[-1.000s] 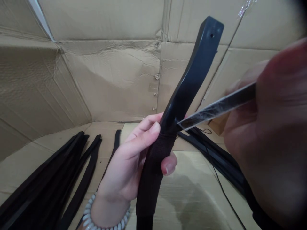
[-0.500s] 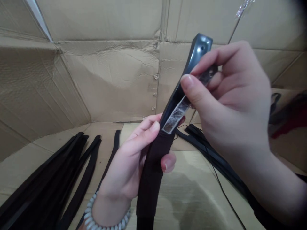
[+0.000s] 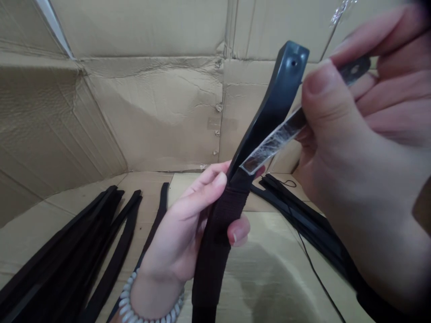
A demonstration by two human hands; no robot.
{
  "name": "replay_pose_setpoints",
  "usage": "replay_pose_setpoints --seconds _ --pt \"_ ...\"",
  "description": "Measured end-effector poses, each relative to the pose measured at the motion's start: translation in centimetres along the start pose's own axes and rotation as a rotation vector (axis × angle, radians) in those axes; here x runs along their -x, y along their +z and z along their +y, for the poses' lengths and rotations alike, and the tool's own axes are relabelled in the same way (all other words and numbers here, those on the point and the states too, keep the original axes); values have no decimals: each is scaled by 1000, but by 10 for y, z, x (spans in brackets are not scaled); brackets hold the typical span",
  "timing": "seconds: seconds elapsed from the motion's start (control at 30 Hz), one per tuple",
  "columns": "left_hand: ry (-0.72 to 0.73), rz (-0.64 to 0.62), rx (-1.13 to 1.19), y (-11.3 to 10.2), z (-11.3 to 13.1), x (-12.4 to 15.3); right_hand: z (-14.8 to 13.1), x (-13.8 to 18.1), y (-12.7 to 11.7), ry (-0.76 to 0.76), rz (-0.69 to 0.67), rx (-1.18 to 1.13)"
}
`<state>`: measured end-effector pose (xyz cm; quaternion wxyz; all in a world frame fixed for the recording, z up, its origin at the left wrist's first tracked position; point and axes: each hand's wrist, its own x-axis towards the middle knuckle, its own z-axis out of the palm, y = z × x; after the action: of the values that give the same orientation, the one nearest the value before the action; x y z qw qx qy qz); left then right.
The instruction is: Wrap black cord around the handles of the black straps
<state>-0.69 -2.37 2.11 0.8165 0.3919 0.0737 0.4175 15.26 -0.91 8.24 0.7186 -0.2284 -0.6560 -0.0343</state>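
My left hand (image 3: 183,224) is wrapped round a long black curved bar (image 3: 269,107), gripping it where a dark fabric sleeve (image 3: 220,224) covers its lower part. The bar's bare glossy upper end, with a small hole, points up. My right hand (image 3: 363,148), close to the camera, pinches a narrow strip of clear film (image 3: 272,146) between thumb and fingers. The strip runs from the fingers down to the bar just above the sleeve's edge, where its lower end touches the bar.
All of this is inside a large cardboard box (image 3: 151,112). Several black bars (image 3: 67,260) lie on its floor at the left, and more black strips (image 3: 303,220) with a thin black cord lie at the right.
My right hand has pulled back toward the camera and to the right, lifting the clear strip away from the bar. The left hand has held its grip; the bar tilted slightly.
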Motion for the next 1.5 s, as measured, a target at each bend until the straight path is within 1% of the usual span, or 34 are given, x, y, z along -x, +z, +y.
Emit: replay_pose_setpoints --seconds 0.13,0.27,0.33,0.4,0.47,0.63,0.7,0.87,0.93,1.03,1.13,1.3,1.4,1.5 --pt "-1 5 8 0 0 0 0 4 -1 -20 -1 10" --pt "11 11 25 -2 1 0 0 3 -4 41 63 64" --pt "8 5 29 -3 1 0 1 4 -7 4 58 74" --pt "6 9 24 -2 1 -1 1 5 -10 -55 4 55" --pt "6 10 18 -1 1 -1 1 7 -10 -106 -21 17" --pt "-5 6 -1 -1 1 0 0 5 -2 -47 7 -28" --pt "-3 3 -1 -1 1 1 1 3 -1 -53 11 -37" --pt "-4 7 14 -2 1 1 5 4 -6 -59 79 33" --pt "-6 9 14 -1 1 0 5 7 -8 -54 72 51" --pt "-3 0 16 -1 1 0 5 10 -6 -90 34 31" --pt "2 -7 15 -1 1 0 1 8 0 -136 55 -19" --pt "-3 15 8 -1 1 -1 -3 3 6 -25 17 -113" --pt "-5 24 15 0 1 -1 -1 3 7 -24 -11 -153" --pt "-6 16 17 0 1 -1 1 3 6 13 -78 -61"
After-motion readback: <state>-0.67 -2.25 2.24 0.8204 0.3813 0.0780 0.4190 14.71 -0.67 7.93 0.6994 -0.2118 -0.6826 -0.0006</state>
